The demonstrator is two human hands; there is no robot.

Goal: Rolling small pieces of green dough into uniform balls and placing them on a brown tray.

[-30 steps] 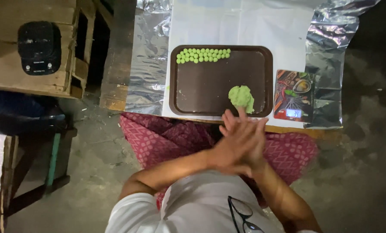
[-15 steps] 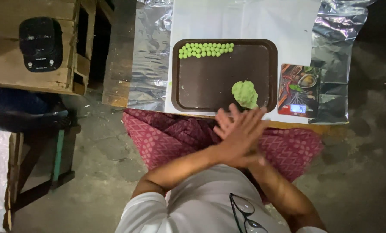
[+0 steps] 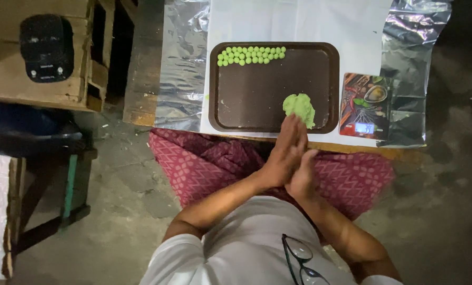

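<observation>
Here the left hand (image 3: 284,153) and the right hand (image 3: 303,174) are pressed flat together, palm against palm, fingers straight, over the near edge of the table (image 3: 352,149); whether anything lies between the palms cannot be told. Just beyond the fingertips, a lump of green dough (image 3: 299,108) sits in the near right corner of the dark brown tray (image 3: 257,100). 2 rows of small green balls (image 3: 251,55) line the tray's far left edge. A small kitchen scale (image 3: 363,105) lies just beside the tray's right edge, on white paper (image 3: 299,21) over foil (image 3: 180,68).
</observation>
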